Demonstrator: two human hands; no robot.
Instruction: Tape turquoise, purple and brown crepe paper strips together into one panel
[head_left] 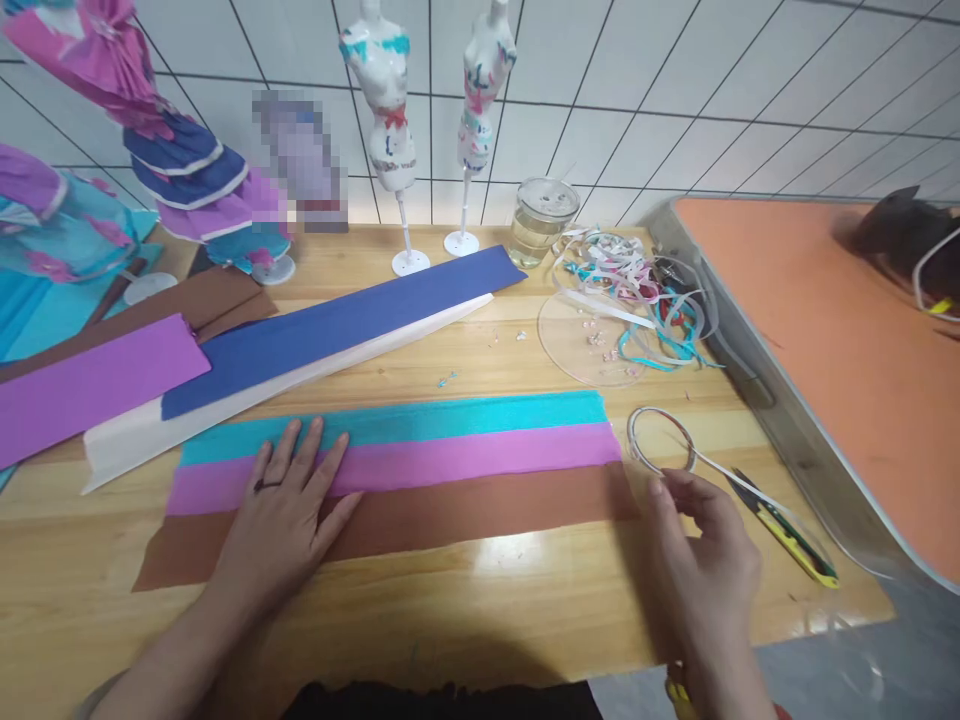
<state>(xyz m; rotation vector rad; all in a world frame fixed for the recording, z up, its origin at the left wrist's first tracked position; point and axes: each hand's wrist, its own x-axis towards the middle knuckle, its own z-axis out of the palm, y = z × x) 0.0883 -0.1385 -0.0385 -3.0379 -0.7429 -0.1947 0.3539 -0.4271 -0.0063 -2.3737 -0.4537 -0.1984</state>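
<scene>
My left hand (289,510), a ring on one finger, lies flat with fingers spread on layered strips of crepe-like material. A turquoise strip (480,418), a purple strip (480,456) and a brown strip (480,510) overlap lengthwise, their edges staggered. At their right end, my right hand (701,545) is closed, with thumb and forefinger pinched at the near rim of a thin ring-shaped roll of narrow white tape (632,440). A loose end runs from the roll to the right. Beside that hand lie yellow-handled thread snips (795,545).
Folded blue (360,325), purple (97,385) and brown strips lie behind. Two small white mannequins (390,110) stand near the tiled wall, dressed ones at left. A lidded jar (541,225) and tangled ribbons (630,280) sit at back right. A raised tray edge (757,400) borders the right.
</scene>
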